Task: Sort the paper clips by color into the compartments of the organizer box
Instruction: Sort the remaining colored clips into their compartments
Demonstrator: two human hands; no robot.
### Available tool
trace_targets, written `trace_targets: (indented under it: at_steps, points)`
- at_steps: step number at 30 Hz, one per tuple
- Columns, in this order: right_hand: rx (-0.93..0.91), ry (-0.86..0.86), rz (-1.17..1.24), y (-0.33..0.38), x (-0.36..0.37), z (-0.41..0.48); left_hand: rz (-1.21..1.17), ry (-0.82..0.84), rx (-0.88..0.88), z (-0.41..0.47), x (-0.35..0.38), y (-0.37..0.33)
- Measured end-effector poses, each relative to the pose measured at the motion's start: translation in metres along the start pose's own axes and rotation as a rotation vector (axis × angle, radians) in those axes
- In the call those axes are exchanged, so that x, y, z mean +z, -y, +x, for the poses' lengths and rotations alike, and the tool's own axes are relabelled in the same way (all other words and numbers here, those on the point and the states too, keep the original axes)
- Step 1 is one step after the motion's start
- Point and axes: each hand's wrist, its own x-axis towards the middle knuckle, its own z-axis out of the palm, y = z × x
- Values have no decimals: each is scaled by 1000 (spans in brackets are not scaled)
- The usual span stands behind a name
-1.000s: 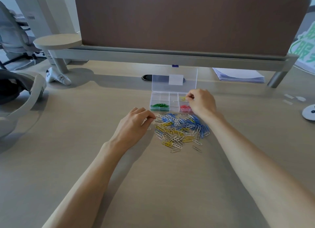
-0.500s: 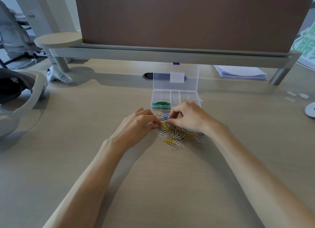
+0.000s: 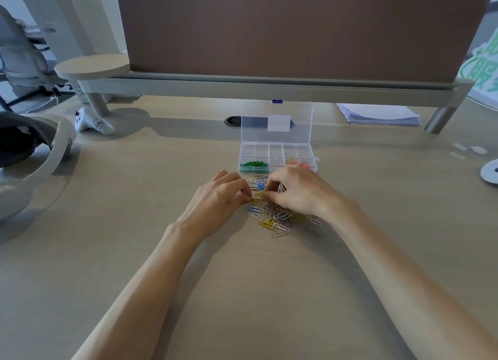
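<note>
A clear organizer box [image 3: 277, 150] stands open on the desk, lid upright. Green clips [image 3: 254, 164] fill its front left compartment and red clips [image 3: 300, 165] lie in the front right one. Just in front of the box lies a loose pile of paper clips [image 3: 275, 215] in yellow, blue and silver. My left hand [image 3: 215, 198] rests at the pile's left edge, fingertips pinched on a yellow clip. My right hand [image 3: 299, 192] covers the pile's upper right part, its fingertips pinched down among the clips close to the left fingers. What it grips is hidden.
A brown divider panel on a grey rail [image 3: 269, 83] crosses the desk behind the box. A paper stack [image 3: 377, 114] lies at the back right, a white headset [image 3: 32, 155] and a controller [image 3: 93, 122] at the left, a white disc [image 3: 490, 172] at the right edge.
My right hand came back from the box's right compartments to the pile and now pinches beside my left fingers. My left hand stayed at the pile's left edge.
</note>
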Motion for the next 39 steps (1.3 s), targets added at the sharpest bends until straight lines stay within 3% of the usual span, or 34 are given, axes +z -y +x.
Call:
trace_targets:
  at_steps: [4,15,27,34,39]
  points:
    - [1,-80,62,0,-2,0,-16,3,-12,0,-1,-2]
    - [-5,-66,192,-2,0,5,-213,-45,-148,6,0,-6]
    - [18,-100,191,-5,-1,6,-27,20,50,4,2,2]
    - [17,-110,183,-5,-3,6,199,-8,230,8,-3,-6]
    - [19,-112,179,-5,-3,5,164,22,164,8,-4,-9]
